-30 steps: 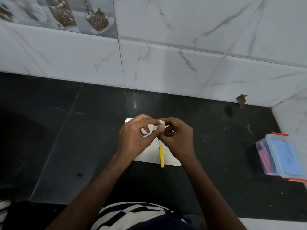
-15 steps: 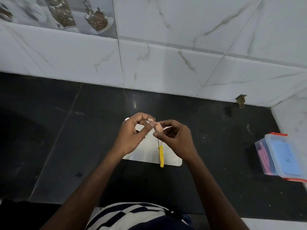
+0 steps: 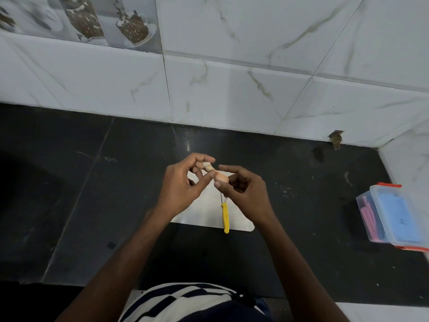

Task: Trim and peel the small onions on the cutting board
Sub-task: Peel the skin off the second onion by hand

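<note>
Head view: your right hand [image 3: 246, 194] pinches a small onion [image 3: 222, 178] above the cutting board [image 3: 206, 212] while your left hand [image 3: 183, 187] pinches its loose skin [image 3: 208, 166].

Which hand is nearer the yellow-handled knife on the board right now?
Right. The right hand hovers just above the knife, over its blade end; the left hand sits farther off to its left.
</note>
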